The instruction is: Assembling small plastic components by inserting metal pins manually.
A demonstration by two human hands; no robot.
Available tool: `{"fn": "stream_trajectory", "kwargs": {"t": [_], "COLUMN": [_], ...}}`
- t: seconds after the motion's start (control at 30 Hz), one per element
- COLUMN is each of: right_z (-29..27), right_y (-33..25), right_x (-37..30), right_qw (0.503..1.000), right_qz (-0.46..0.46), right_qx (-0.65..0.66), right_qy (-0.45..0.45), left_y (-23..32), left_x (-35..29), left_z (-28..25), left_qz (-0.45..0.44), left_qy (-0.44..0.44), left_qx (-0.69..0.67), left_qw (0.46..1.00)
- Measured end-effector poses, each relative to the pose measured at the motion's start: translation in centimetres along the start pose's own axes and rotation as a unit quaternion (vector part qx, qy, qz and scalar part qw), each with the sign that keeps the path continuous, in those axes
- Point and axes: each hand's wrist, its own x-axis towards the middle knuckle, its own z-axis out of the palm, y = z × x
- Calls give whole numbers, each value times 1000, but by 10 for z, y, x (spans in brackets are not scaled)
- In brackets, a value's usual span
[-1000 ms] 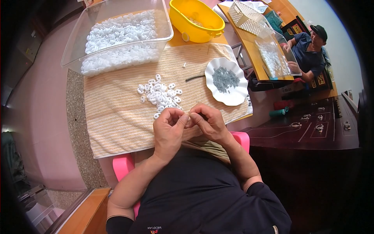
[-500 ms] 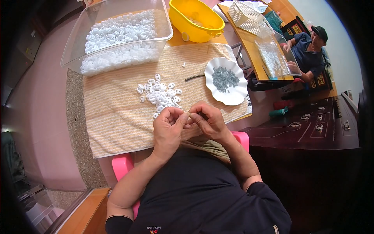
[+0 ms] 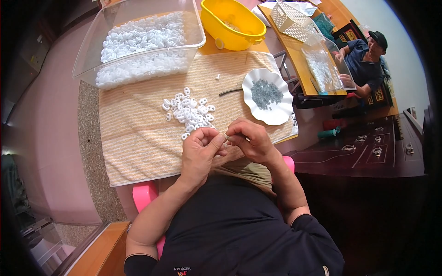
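My left hand (image 3: 200, 151) and my right hand (image 3: 251, 139) meet fingertip to fingertip over the near part of a striped towel (image 3: 138, 152). Both are pinched closed, and whatever small thing lies between the fingertips is too covered to name. Just beyond my left hand lies a loose pile of small white plastic pieces (image 3: 189, 112), oval with two holes each. Ahead and to the right of my right hand, a white scalloped plate (image 3: 269, 118) bears a heap of tiny grey-green pieces (image 3: 265, 94).
A clear plastic bin (image 3: 138, 66) full of white pieces stands at the far left, beside a yellow tub (image 3: 232, 34). A dark thin rod (image 3: 230, 92) and a small white pin (image 3: 218, 77) lie on the towel. At another table (image 3: 294, 55), a person (image 3: 368, 60) works at a tray.
My right hand has turned slightly and shifted a little to the right, its fingertips still close against those of my left hand. Everything on the towel stays in place.
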Motion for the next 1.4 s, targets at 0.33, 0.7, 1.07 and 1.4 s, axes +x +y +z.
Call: {"fn": "stream_trajectory", "kwargs": {"t": [0.33,0.7,1.07,1.4], "right_z": [-2,-18,-49,-66], "right_y": [-1,23,-55,-196], "right_x": [10,27,17,30], "right_qw": [964,965,968,814], "right_qz": [-73,-31,9,-425], "right_qx": [-252,-237,151,394], "right_qy": [44,105,202,-44], "left_y": [7,3,1,-2], "left_x": [1,3,3,1], "left_z": [-1,-2,-3,-1], "left_qz": [-33,-36,-19,-9], "left_qy": [-10,-4,13,-3], "left_qx": [-24,7,17,25], "left_qw": [999,999,1000,1000]}}
